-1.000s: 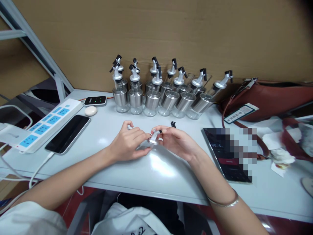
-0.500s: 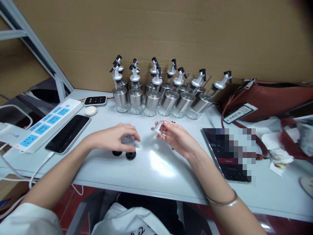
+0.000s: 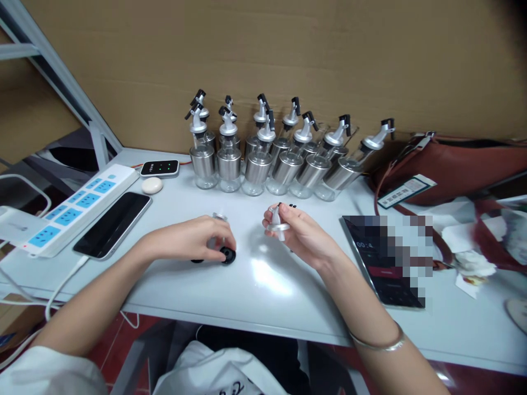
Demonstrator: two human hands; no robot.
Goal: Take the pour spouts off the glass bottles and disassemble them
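Nearest runs the pale grey surface's [image 3: 255, 307] front edge. Farther in, the round black plastic ring [image 3: 231, 255] meets the thumb of the nearer left hand [image 3: 185, 238], fingers curved above; grip unclear. The right hand [image 3: 308, 238] pinches a silver pourer spout [image 3: 276, 221], stem downward. Steel-and-glass bottles [image 3: 257, 169] stand well beyond.

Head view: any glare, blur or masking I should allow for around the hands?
Head view: white glare on the tabletop, just nearer you than the hands; the silver pourer top in the right hand looks slightly soft; blocky pixelation hides part of the right-side phone; the upper right corner is dark.
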